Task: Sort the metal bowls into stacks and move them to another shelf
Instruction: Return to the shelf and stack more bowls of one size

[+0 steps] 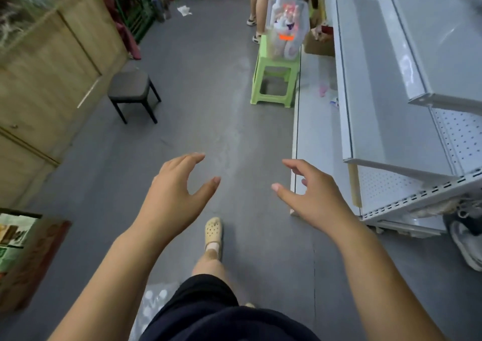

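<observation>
No metal bowl shows in the head view. My left hand [174,186] and my right hand [310,192] hang in front of me over the grey floor, palms facing each other, fingers loosely spread and holding nothing. To my right stands a white metal shelf unit [386,106] with bare tiers. My own foot in a beige shoe [214,231] is below the hands.
A green plastic stool [276,79] carries a clear bin of bottles [285,25] beside the shelf. A dark stool [133,90] stands at the left by a wooden cabinet [52,74]. Another person's legs [258,6] are at the aisle's far end. A cardboard box [23,257] sits at the lower left.
</observation>
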The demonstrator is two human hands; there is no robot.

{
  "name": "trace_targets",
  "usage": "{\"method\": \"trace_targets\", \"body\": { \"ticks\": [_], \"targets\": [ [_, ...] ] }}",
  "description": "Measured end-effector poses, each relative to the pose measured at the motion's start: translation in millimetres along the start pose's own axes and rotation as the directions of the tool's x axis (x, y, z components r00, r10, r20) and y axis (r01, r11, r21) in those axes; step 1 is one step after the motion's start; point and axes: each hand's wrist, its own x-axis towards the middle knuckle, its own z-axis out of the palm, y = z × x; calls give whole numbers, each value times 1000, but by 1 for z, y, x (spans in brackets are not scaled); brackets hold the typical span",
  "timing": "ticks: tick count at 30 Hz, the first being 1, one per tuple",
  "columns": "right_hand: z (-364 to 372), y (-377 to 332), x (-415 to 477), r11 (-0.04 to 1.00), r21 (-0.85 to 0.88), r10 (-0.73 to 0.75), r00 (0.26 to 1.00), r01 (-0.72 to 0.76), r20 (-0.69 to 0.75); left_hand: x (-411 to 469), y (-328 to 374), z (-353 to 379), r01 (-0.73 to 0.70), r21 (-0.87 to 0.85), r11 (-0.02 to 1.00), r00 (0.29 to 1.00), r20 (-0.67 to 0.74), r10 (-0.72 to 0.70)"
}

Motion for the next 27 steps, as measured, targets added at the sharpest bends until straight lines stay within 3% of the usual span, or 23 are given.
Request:
{"method": "trace_targets", "body": {
  "ticks": [5,14,27],
  "targets": [
    [-18,-28,100,1000,29,13,996,-10,-91,113,0,-15,-46,-17,999,999,6,46],
    [-73,-77,242,996,76,66,953,-46,-296,312,37,-32,-287,6,958,946,156,283],
    [-208,-30,372,983,140,183,748,-121,-638,535,196,34,-580,-137,803,778,198,596]
  ]
}}
